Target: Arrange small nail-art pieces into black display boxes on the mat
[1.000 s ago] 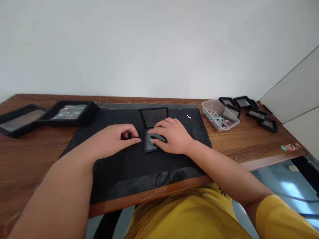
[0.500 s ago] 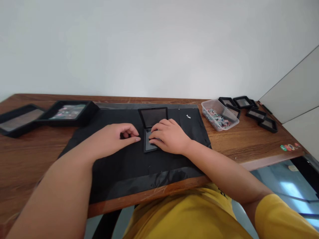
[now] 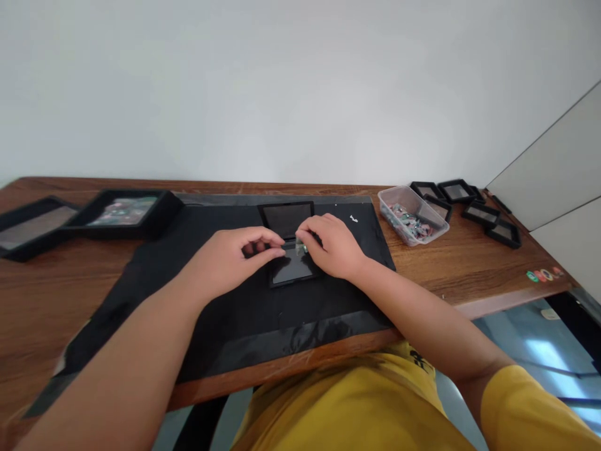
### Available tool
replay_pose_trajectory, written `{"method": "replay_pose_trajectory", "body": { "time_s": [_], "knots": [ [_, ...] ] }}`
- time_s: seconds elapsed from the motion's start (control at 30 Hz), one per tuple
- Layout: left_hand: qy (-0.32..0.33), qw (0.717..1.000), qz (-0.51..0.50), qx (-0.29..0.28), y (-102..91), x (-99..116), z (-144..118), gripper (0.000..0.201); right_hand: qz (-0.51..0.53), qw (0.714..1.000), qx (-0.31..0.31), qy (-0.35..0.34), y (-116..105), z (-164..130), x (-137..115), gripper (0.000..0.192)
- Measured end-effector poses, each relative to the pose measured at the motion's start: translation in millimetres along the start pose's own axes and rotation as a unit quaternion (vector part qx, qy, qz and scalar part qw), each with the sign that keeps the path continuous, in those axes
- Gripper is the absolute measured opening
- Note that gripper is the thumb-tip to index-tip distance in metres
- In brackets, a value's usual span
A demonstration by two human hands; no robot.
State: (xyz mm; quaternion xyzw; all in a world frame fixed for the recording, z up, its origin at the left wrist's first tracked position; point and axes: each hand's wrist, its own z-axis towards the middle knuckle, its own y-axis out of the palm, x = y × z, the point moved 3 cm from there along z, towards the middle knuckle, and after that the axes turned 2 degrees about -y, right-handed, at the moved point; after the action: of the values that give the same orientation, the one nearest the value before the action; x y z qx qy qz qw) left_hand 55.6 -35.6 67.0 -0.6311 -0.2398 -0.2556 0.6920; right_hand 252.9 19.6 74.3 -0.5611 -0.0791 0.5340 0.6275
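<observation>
A small black hinged display frame [image 3: 292,275] lies opened out on a black mat [image 3: 244,326], its dark windowed half [image 3: 287,219] toward the wall. My right hand [image 3: 331,245] is closed in a pinch at the frame's right side. Below its fingertips shows a small shiny piece [image 3: 301,248], clear with a greenish tint. My left hand [image 3: 246,255] is at the frame's left side, thumb and forefinger brought close together near the hinge. Whether anything is between those fingertips cannot be made out.
A clear plastic tub [image 3: 413,216] of small colourful pieces stands at right. Several black frames [image 3: 481,213] lie beyond it. Two larger black frames [image 3: 124,212] are at left, one with a coloured picture. A white scrap [image 3: 354,218] lies on the mat; round stickers [image 3: 544,275] mark the table edge.
My left hand has moved right, up to the frame. My right hand has lifted from the frame's near half toward the hinge and now pinches a small shiny piece.
</observation>
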Motion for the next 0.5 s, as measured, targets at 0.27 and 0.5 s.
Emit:
{"method": "replay_pose_trajectory", "body": {
  "time_s": [0.27, 0.5],
  "knots": [
    [0.021, 0.999, 0.015, 0.022, 9.3, 5.1, 1.0, 0.037, 0.016, 0.998, 0.026, 0.059, -5.5, -1.5, 4.8, 0.024],
    [0.086, 0.995, 0.018, 0.050, 9.6, 9.9, 0.6, 0.032, 0.009, 0.997, 0.023, 0.075, -5.1, -0.6, 9.9, 0.023]
  ]
}}
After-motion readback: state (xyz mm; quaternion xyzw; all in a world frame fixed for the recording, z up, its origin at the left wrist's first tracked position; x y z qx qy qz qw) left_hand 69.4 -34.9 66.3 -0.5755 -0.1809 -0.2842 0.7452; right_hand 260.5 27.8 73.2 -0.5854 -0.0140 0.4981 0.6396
